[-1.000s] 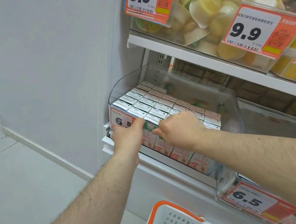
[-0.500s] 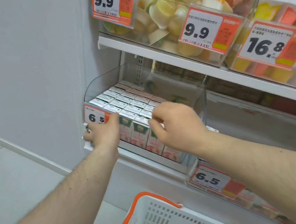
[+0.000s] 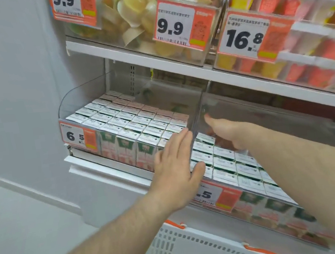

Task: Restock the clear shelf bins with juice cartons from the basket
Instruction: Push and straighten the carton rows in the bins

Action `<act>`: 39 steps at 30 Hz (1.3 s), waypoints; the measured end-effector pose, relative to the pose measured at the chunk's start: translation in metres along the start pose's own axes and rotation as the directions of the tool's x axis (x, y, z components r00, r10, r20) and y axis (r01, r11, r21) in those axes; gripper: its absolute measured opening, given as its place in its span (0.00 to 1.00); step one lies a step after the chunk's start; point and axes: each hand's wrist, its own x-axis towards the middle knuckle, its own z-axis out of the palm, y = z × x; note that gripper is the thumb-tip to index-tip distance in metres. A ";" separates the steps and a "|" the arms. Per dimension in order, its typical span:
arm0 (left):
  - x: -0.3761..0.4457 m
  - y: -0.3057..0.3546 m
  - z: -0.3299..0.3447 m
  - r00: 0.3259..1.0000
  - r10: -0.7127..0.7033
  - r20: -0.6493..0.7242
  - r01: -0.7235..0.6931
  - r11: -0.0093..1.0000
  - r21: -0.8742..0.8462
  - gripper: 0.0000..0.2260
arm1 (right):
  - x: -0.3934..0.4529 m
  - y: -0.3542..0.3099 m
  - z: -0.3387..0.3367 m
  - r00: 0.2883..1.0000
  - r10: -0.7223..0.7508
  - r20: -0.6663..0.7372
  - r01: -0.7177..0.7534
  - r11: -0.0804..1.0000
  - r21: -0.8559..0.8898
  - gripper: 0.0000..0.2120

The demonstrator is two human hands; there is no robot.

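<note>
Rows of green-and-pink juice cartons [image 3: 130,121] fill the clear left bin [image 3: 82,96], which carries a 6.5 price tag. The clear right bin [image 3: 262,206] sticks out further forward and also holds tightly packed cartons [image 3: 224,161]. My left hand [image 3: 175,169] lies flat with straight fingers against the front right corner of the left bin, by the clear dividing wall. My right hand [image 3: 226,132] reaches into the right bin above its cartons, seen partly through that wall, with no carton in it. The white basket [image 3: 182,252] with an orange rim sits below.
The shelf above [image 3: 151,61] carries clear bins of yellow fruit cups and tubs with 9.9 and 16.8 tags. A grey wall [image 3: 13,85] closes the left side. Light floor tiles lie at the lower left.
Both hands have left the front cartons of the left bin and moved right. The left hand now lies flat at the dividing wall and the right hand is inside the right bin.
</note>
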 end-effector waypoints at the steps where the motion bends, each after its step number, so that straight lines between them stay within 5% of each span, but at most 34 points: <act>1: 0.001 0.000 0.002 1.000 -0.017 0.016 0.017 1.000 0.004 0.30 | 0.004 -0.005 0.002 0.999 0.007 0.054 -0.008 1.000 0.022 0.43; 12: 0.000 0.002 0.009 0.998 -0.020 -0.063 0.017 0.999 -0.040 0.31 | 0.011 0.008 -0.009 0.948 0.043 0.314 -0.127 0.960 0.252 0.51; 15: -0.005 0.006 0.006 0.989 0.023 -0.148 -0.024 1.000 -0.008 0.35 | 0.013 0.017 -0.023 0.957 0.140 0.255 -0.162 0.984 0.069 0.53; 18: -0.008 0.010 0.011 0.982 0.136 -0.131 -0.124 0.988 0.097 0.33 | 0.006 0.022 -0.029 0.903 0.226 0.365 -0.193 0.973 -0.126 0.58; 23: -0.009 0.015 0.014 0.992 0.107 -0.073 -0.093 0.979 0.182 0.33 | -0.003 0.022 -0.026 0.850 0.249 0.464 -0.168 0.963 -0.209 0.63; 29: -0.017 0.032 0.020 0.959 0.257 -0.118 -0.207 0.921 0.330 0.28 | -0.024 0.040 -0.037 0.937 0.277 0.213 -0.192 0.917 -0.349 0.63; 36: -0.029 0.046 0.047 0.917 0.396 -0.034 -0.340 0.826 0.449 0.24 | -0.041 0.061 -0.066 0.954 0.255 0.156 -0.168 0.889 -0.427 0.60; 39: -0.030 0.048 0.056 0.909 0.417 -0.015 -0.366 0.812 0.454 0.26 | -0.044 0.083 -0.075 0.907 0.329 0.264 -0.211 0.895 -0.393 0.59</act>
